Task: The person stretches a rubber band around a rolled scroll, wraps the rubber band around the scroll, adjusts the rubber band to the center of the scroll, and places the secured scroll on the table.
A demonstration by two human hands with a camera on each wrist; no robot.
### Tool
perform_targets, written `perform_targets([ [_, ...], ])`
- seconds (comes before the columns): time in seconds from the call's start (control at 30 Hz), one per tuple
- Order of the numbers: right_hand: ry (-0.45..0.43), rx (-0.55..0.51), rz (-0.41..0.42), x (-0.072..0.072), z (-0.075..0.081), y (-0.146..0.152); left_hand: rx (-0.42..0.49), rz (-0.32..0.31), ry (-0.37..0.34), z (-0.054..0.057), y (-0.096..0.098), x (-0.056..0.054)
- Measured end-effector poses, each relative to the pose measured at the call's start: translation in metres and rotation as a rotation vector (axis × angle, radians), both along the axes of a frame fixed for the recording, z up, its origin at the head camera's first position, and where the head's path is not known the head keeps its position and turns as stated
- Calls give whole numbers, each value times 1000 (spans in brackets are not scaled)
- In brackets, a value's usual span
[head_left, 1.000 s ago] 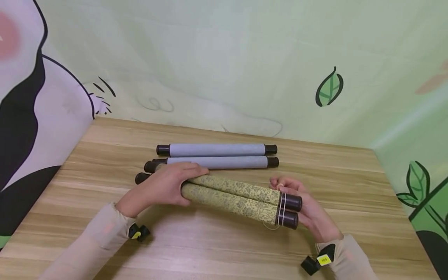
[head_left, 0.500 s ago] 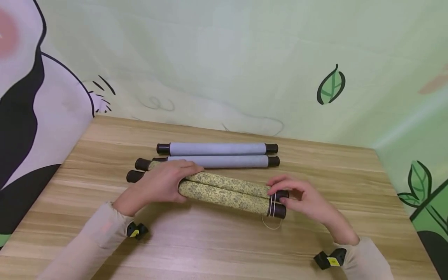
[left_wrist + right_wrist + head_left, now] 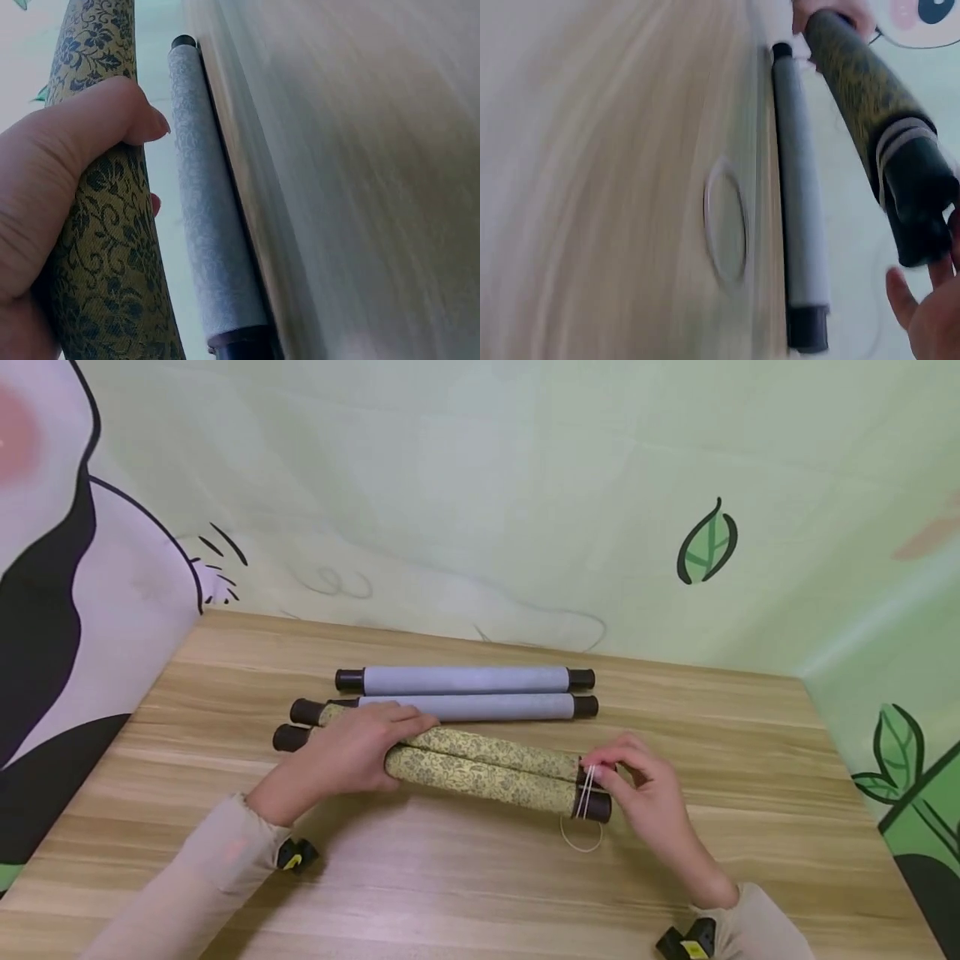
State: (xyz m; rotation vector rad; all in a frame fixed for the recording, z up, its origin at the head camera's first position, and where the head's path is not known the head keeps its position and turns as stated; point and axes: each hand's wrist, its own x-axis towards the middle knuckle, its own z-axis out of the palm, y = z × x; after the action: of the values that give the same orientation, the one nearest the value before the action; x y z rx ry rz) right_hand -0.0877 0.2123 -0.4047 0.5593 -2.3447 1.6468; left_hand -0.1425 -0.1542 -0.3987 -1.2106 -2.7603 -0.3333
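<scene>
Two rolled scrolls (image 3: 480, 781) in yellow-green floral brocade, with black end knobs, lie side by side above the table. My left hand (image 3: 341, 760) grips them near their left ends, its thumb pressed on the brocade (image 3: 116, 255) in the left wrist view. A white rubber band (image 3: 585, 797) loops round the black right ends. With thumb and fingertips, my right hand (image 3: 648, 785) pinches this band at the far scroll's knob. Below those ends a second, loose rubber band (image 3: 708, 214) lies on the wood, seen as a ring in the right wrist view.
Behind the held pair, two pale blue scrolls (image 3: 465, 679) with black knobs rest parallel on the wooden table (image 3: 420, 893). A printed cloth backdrop (image 3: 480, 502) rises at the table's back edge and along the sides.
The brocade scrolls have shifted slightly left with my left hand. My right hand has moved from behind their right ends to over them and now pinches the band there.
</scene>
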Motion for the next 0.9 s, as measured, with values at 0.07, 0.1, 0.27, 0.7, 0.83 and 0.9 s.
perform_targets([
  [0.07, -107, -100, -96, 1, 1, -6, -13, 6, 9, 1, 1, 1],
  [0.1, -155, -143, -130, 1, 2, -9, -20, 8, 11, 2, 1, 2],
  [0.27, -296, -280, -159, -2, 5, -17, -43, 12, 25, 5, 2, 4],
  [0.7, -241, 414, 234, -8, 14, -4, -81, -42, 18, 6, 9, 7],
  [0.83, -103, 580, 254, -6, 20, -6, -76, -25, 21, 8, 11, 4],
  [0.9, -50, 674, 249, -3, 23, -7, -63, -25, 33, 9, 12, 1],
])
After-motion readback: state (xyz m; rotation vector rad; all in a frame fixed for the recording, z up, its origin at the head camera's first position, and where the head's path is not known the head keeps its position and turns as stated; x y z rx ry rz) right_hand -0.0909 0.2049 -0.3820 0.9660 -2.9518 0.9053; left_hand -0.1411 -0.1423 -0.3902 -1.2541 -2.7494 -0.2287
